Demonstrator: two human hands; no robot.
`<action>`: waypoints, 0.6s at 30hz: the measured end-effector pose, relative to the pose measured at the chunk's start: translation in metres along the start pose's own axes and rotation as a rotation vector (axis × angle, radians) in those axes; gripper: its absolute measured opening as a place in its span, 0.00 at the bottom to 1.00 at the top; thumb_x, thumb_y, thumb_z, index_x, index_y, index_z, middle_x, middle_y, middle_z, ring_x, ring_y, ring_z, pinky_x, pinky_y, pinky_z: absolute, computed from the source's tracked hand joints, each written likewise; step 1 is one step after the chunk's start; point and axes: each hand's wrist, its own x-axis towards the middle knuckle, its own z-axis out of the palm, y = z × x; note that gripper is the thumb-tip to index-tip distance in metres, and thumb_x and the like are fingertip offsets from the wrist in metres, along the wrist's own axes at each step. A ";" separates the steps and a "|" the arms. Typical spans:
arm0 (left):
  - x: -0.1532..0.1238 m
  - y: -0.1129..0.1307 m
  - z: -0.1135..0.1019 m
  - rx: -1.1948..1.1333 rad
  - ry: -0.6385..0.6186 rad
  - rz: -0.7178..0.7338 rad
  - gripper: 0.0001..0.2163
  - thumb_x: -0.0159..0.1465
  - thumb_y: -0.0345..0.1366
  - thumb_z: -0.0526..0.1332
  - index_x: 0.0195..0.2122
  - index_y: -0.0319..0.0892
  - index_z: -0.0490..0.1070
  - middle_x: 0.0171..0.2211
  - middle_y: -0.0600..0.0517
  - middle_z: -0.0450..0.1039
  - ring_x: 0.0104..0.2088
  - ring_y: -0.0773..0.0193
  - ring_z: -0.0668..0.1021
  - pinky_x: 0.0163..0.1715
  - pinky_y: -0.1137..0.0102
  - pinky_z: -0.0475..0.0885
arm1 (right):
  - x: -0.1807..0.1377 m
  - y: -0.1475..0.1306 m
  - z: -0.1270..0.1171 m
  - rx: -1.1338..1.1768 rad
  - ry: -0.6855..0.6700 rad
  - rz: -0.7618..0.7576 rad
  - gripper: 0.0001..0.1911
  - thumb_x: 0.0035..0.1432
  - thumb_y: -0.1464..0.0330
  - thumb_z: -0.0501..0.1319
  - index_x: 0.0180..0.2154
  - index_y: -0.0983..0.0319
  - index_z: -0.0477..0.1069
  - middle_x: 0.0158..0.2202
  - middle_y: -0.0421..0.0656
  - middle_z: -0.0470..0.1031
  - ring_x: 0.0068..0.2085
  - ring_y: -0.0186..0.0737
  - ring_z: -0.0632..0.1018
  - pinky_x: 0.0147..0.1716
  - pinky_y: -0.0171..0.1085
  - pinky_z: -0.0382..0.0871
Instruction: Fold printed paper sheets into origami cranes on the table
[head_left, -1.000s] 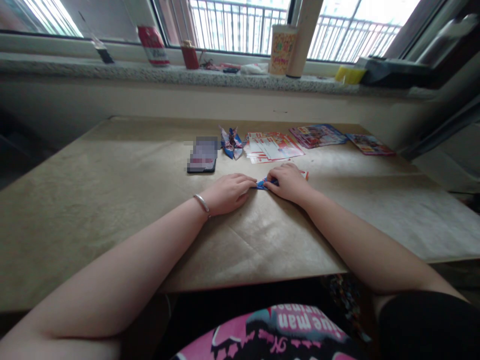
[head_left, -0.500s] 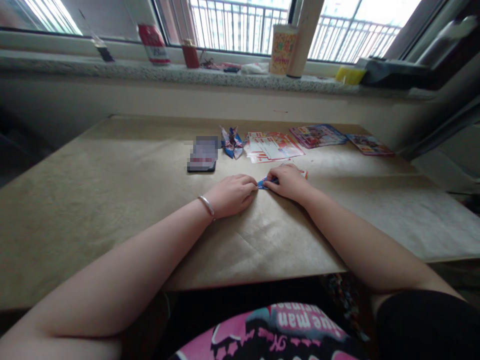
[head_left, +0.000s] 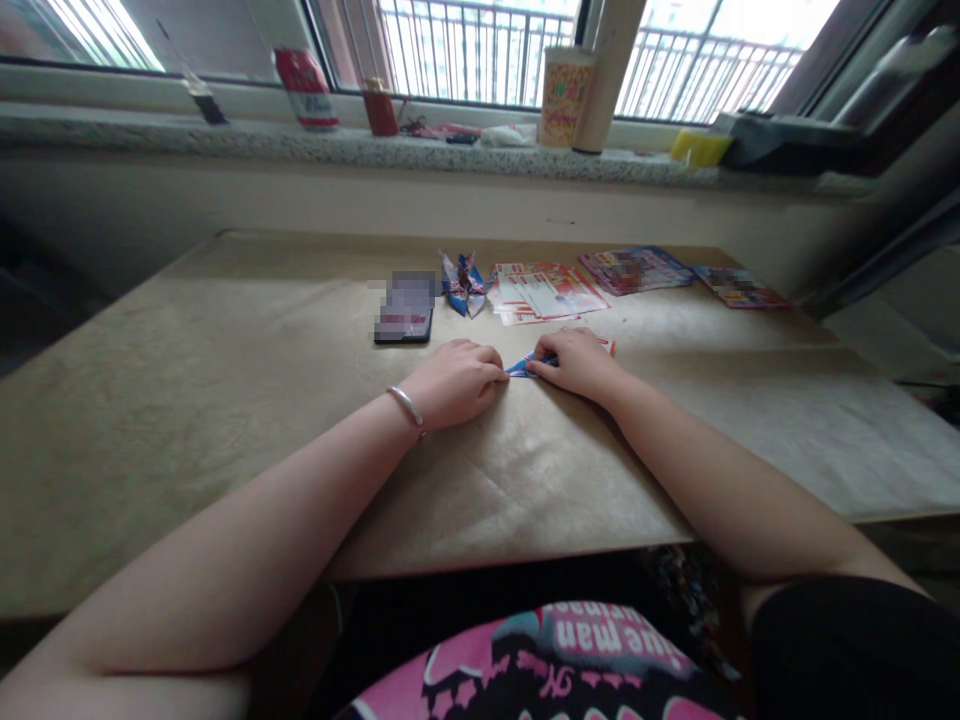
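Observation:
A folded blue piece of paper [head_left: 523, 368] lies on the table between my two hands, with an orange-and-white end showing beyond my right hand. My right hand [head_left: 576, 362] is closed on the paper, its thumb and fingers pinching and pressing it down. At the paper's left tip, my left hand [head_left: 459, 382] has its fingers together, fingertips at the pointed end. Behind them stand a folded blue-and-pink paper shape [head_left: 466, 284] with pointed petals and a spread of orange-and-white paper sheets [head_left: 551, 292].
A phone [head_left: 405, 308] lies left of the paper shape. Stacks of colourful printed cards [head_left: 637, 270] sit at the back right of the table [head_left: 225, 400]. Along the windowsill are a red can [head_left: 305, 90], a patterned cup [head_left: 566, 98] and a yellow sponge-like block [head_left: 700, 149].
My left hand has shifted slightly left and away from me, uncovering more of the blue paper's tip. My right hand keeps its hold in nearly the same place.

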 end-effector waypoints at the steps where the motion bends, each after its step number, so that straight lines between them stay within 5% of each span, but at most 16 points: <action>1: 0.000 -0.001 0.000 -0.002 0.006 0.002 0.14 0.63 0.30 0.54 0.43 0.43 0.79 0.43 0.48 0.78 0.42 0.58 0.78 0.49 0.61 0.72 | 0.000 0.000 0.000 0.001 0.002 0.001 0.13 0.58 0.58 0.61 0.33 0.60 0.76 0.35 0.44 0.81 0.37 0.43 0.77 0.39 0.39 0.60; 11: -0.002 -0.001 -0.001 -0.021 -0.008 -0.034 0.14 0.62 0.31 0.54 0.40 0.43 0.80 0.42 0.49 0.79 0.41 0.59 0.79 0.46 0.65 0.73 | -0.001 -0.001 0.000 -0.002 0.012 -0.011 0.13 0.59 0.58 0.61 0.33 0.60 0.76 0.34 0.44 0.80 0.37 0.43 0.76 0.39 0.39 0.60; 18: -0.004 -0.009 0.006 -0.197 0.035 -0.089 0.14 0.62 0.28 0.53 0.41 0.40 0.78 0.44 0.49 0.78 0.46 0.61 0.78 0.53 0.66 0.72 | -0.003 -0.002 -0.001 0.005 0.021 -0.030 0.11 0.59 0.59 0.61 0.33 0.60 0.75 0.34 0.44 0.80 0.38 0.43 0.76 0.40 0.39 0.60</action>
